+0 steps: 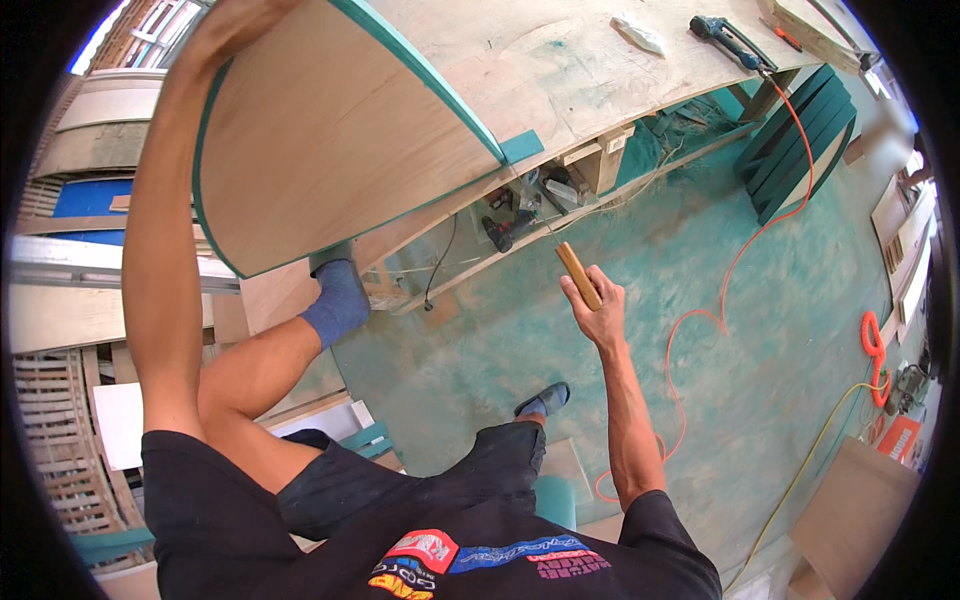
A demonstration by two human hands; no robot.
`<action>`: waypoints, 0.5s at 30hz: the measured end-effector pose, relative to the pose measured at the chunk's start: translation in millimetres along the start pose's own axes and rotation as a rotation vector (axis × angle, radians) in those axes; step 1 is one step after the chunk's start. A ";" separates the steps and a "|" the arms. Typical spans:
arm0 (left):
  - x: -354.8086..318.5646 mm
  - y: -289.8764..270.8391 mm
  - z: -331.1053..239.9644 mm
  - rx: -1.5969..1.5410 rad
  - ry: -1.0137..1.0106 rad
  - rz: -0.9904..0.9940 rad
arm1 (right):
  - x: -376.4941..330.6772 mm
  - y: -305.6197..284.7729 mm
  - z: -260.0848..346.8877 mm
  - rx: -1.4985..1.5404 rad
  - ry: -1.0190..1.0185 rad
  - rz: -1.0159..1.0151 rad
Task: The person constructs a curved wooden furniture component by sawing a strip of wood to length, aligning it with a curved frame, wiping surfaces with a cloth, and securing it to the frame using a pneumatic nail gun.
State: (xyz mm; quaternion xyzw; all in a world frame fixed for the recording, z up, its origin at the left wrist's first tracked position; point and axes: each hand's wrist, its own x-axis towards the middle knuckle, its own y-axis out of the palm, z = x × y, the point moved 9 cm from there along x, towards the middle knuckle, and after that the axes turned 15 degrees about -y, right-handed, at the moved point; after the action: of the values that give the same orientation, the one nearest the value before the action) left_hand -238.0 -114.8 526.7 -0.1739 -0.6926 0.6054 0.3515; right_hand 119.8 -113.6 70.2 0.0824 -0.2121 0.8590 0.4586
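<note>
Workshop floor dusted green below. Left hand (235, 22) fingers grasp top edge of curved plywood panel (330, 140), leaning on desk (560, 70). Right hand (600, 315) fingers clenched around wooden stick (578, 274), well apart from panel.

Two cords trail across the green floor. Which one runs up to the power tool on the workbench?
The orange cord. It rises from the floor to the blue power tool on the workbench. The yellow cord stays low at the right, near the plywood sheet.
</note>
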 end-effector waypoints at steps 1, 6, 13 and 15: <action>-4.7 -8.4 7.0 0.023 -0.033 -0.013 | 8.0 10.7 1.4 0.023 -0.005 0.017; -4.4 -16.2 20.7 0.047 -0.132 -0.038 | 51.5 51.8 -8.1 0.102 -0.013 0.009; 22.3 3.5 89.6 0.052 -0.086 0.009 | 27.0 38.0 1.8 0.043 -0.027 0.008; 14.4 11.7 84.9 0.051 -0.064 -0.009 | 22.4 32.4 0.8 0.046 -0.014 0.035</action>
State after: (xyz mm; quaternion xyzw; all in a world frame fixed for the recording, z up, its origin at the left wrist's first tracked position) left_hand -309.4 -163.6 517.7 -0.1423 -0.6884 0.6267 0.3362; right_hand 80.4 -112.9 69.1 0.0952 -0.1972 0.8710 0.4398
